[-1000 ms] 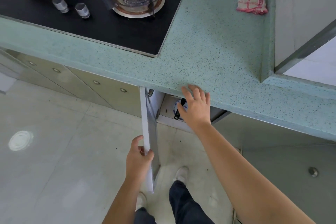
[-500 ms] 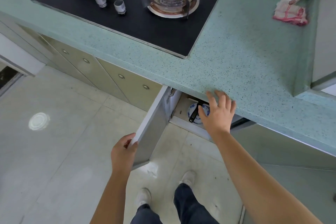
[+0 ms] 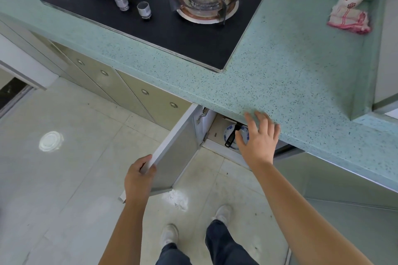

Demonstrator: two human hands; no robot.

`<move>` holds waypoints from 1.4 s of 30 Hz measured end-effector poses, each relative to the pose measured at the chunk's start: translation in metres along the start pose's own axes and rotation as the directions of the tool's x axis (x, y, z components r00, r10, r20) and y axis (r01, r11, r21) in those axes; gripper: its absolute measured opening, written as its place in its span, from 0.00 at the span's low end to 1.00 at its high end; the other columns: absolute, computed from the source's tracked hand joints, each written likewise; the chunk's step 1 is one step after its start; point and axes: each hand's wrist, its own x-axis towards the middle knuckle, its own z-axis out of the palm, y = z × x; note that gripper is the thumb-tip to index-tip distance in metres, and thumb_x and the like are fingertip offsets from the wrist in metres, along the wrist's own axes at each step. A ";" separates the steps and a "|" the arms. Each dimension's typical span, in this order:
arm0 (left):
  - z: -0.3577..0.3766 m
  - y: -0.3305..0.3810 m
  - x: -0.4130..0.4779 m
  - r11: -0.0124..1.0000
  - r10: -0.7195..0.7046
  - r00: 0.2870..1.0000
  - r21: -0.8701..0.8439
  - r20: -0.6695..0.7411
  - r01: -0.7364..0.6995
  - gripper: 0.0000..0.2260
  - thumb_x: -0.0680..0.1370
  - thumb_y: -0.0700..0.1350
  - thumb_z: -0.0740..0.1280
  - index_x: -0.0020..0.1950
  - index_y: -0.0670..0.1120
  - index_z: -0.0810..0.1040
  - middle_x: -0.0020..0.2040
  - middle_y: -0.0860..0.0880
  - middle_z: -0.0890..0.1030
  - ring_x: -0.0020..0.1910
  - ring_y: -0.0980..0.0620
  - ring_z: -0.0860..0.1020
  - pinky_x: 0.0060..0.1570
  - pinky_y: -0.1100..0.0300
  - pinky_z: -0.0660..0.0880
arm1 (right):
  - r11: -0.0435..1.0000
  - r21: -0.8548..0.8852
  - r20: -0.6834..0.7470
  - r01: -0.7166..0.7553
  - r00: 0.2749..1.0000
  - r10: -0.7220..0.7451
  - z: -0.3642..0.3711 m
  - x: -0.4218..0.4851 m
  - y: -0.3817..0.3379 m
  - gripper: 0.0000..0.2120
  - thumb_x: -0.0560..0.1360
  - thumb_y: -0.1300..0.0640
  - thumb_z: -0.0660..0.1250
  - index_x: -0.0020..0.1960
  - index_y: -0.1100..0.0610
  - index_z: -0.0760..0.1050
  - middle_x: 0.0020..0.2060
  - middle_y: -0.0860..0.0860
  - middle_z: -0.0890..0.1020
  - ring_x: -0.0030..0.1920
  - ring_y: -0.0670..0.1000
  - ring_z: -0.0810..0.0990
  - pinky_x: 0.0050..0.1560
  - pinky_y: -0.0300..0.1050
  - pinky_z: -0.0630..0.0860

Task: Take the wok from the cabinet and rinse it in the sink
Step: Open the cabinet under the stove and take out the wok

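Note:
The cabinet door (image 3: 174,153) under the counter stands swung out to the left. My left hand (image 3: 139,176) grips its outer edge. Inside the open cabinet (image 3: 217,133) a black handle (image 3: 230,137) lies across a blue-and-white dish (image 3: 228,131); the rest of the pan is hidden under the countertop. My right hand (image 3: 257,139) hovers with fingers spread at the counter's front edge, just right of the black handle and holding nothing. No sink is in view.
A green speckled countertop (image 3: 280,66) carries a black two-burner gas stove (image 3: 172,17). A pink-striped cloth (image 3: 349,20) lies at the back right. Shut cabinet doors (image 3: 129,88) run to the left. My feet (image 3: 193,226) stand on the tiled floor.
The door has swung further open to the left with my left hand on it. My right hand stays at the counter edge, fingers now spread, and more of the cabinet's inside shows.

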 end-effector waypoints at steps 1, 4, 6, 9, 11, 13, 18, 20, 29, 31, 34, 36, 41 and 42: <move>0.001 0.000 -0.001 1.000 0.004 1.000 0.023 -0.001 -0.004 0.15 0.76 0.40 0.66 0.62 0.45 0.76 0.62 0.48 0.78 0.61 0.46 0.75 0.61 0.51 0.71 | 1.000 -0.004 0.002 0.004 1.000 -0.004 0.000 0.000 0.000 0.24 0.71 0.46 0.58 0.62 0.56 0.75 0.60 0.59 0.77 0.63 0.56 0.64 0.62 0.67 0.66; 0.006 -0.002 -0.007 0.991 0.030 0.999 0.130 -0.031 -0.026 0.18 0.75 0.40 0.67 0.65 0.46 0.74 0.60 0.44 0.78 0.56 0.43 0.76 0.58 0.47 0.74 | 1.000 -0.002 0.020 0.013 1.000 -0.013 0.000 -0.001 0.002 0.25 0.71 0.45 0.57 0.63 0.56 0.74 0.61 0.59 0.76 0.64 0.56 0.62 0.63 0.67 0.65; 0.010 -0.001 -0.012 0.980 0.069 0.996 0.191 -0.051 -0.058 0.19 0.75 0.41 0.67 0.66 0.46 0.73 0.59 0.42 0.77 0.55 0.41 0.75 0.58 0.42 0.73 | 1.000 0.011 0.037 0.011 0.999 -0.012 -0.001 -0.001 0.003 0.26 0.71 0.45 0.57 0.64 0.56 0.73 0.62 0.59 0.76 0.65 0.56 0.61 0.64 0.67 0.63; 0.014 0.005 -0.019 0.976 0.119 0.991 0.188 -0.056 -0.107 0.23 0.74 0.40 0.67 0.69 0.44 0.69 0.62 0.42 0.74 0.60 0.41 0.72 0.61 0.41 0.71 | 0.998 0.059 0.057 0.031 0.998 -0.034 -0.002 -0.002 0.006 0.27 0.71 0.45 0.56 0.65 0.56 0.72 0.64 0.59 0.74 0.67 0.56 0.60 0.65 0.68 0.61; 0.016 0.012 -0.023 0.976 0.152 0.986 0.166 -0.072 -0.139 0.22 0.74 0.39 0.67 0.68 0.43 0.69 0.64 0.43 0.72 0.62 0.42 0.71 0.61 0.41 0.71 | 0.992 0.113 0.048 0.057 0.997 -0.063 -0.004 -0.006 0.011 0.26 0.72 0.46 0.57 0.66 0.56 0.71 0.65 0.59 0.74 0.68 0.57 0.61 0.67 0.67 0.59; 0.018 0.020 -0.027 0.972 0.192 0.978 0.149 -0.082 -0.179 0.20 0.75 0.38 0.66 0.67 0.43 0.70 0.62 0.44 0.72 0.61 0.43 0.71 0.59 0.43 0.73 | 0.983 0.155 0.006 0.102 0.995 -0.105 -0.007 -0.014 0.017 0.24 0.72 0.48 0.59 0.65 0.57 0.70 0.64 0.59 0.74 0.68 0.57 0.62 0.67 0.65 0.58; 0.046 0.037 -0.042 0.953 0.286 0.955 0.082 0.079 -0.292 0.15 0.75 0.35 0.64 0.62 0.42 0.73 0.54 0.52 0.72 0.56 0.54 0.70 0.59 0.56 0.70 | 0.943 0.218 -0.068 0.250 0.968 -0.241 -0.003 -0.047 0.025 0.19 0.72 0.54 0.61 0.62 0.56 0.68 0.61 0.54 0.70 0.64 0.56 0.68 0.66 0.59 0.65; 0.063 0.036 -0.041 0.948 0.285 0.939 0.091 0.190 -0.306 0.15 0.76 0.36 0.64 0.63 0.43 0.73 0.55 0.53 0.72 0.55 0.58 0.69 0.59 0.62 0.68 | 0.935 0.245 -0.036 0.256 0.966 -0.255 0.008 -0.061 0.024 0.18 0.72 0.55 0.61 0.61 0.57 0.69 0.60 0.54 0.72 0.62 0.55 0.70 0.61 0.59 0.70; 0.172 -0.004 0.023 0.972 0.161 0.882 0.084 0.443 -0.220 0.16 0.77 0.38 0.63 0.64 0.44 0.73 0.59 0.51 0.75 0.59 0.57 0.72 0.56 0.69 0.64 | 0.968 0.249 0.183 -0.040 0.983 -0.007 0.109 -0.072 0.041 0.21 0.70 0.51 0.58 0.58 0.59 0.75 0.52 0.55 0.82 0.55 0.54 0.75 0.55 0.54 0.75; 0.200 -0.020 0.044 0.981 0.134 0.880 0.064 0.456 -0.182 0.15 0.77 0.38 0.63 0.63 0.45 0.73 0.56 0.52 0.75 0.56 0.58 0.72 0.54 0.68 0.64 | 0.962 0.251 0.217 -0.110 0.975 0.055 0.144 -0.067 0.051 0.21 0.70 0.50 0.59 0.57 0.60 0.77 0.51 0.55 0.82 0.53 0.58 0.79 0.55 0.55 0.75; 0.242 -0.045 0.077 0.992 0.101 0.880 0.019 0.464 -0.124 0.10 0.76 0.37 0.63 0.53 0.50 0.73 0.51 0.52 0.75 0.54 0.55 0.74 0.51 0.64 0.67 | 0.942 0.262 0.246 -0.209 0.959 0.144 0.196 -0.060 0.068 0.19 0.70 0.52 0.63 0.57 0.59 0.78 0.51 0.55 0.82 0.52 0.60 0.80 0.54 0.56 0.76; 0.270 -0.059 0.098 0.994 0.100 0.872 -0.018 0.479 -0.104 0.10 0.75 0.36 0.63 0.47 0.52 0.72 0.48 0.51 0.76 0.52 0.53 0.75 0.51 0.62 0.69 | 0.929 0.249 0.262 -0.273 0.942 0.207 0.228 -0.055 0.081 0.18 0.72 0.53 0.64 0.59 0.59 0.77 0.54 0.55 0.81 0.57 0.59 0.77 0.58 0.53 0.73; 0.341 -0.084 0.142 0.988 0.146 0.849 -0.040 0.508 -0.146 0.10 0.75 0.34 0.63 0.48 0.49 0.72 0.40 0.53 0.74 0.47 0.51 0.74 0.46 0.64 0.70 | 0.924 0.163 0.396 -0.346 0.881 0.260 0.302 -0.036 0.116 0.19 0.77 0.50 0.61 0.66 0.54 0.70 0.62 0.51 0.75 0.62 0.53 0.70 0.60 0.45 0.69; 0.355 -0.088 0.149 0.986 0.161 0.840 -0.055 0.519 -0.155 0.11 0.75 0.33 0.63 0.46 0.50 0.72 0.39 0.54 0.73 0.46 0.51 0.74 0.43 0.68 0.69 | 0.923 0.149 0.414 -0.356 0.870 0.269 0.317 -0.031 0.124 0.19 0.77 0.49 0.60 0.66 0.53 0.69 0.63 0.51 0.75 0.62 0.52 0.71 0.60 0.44 0.69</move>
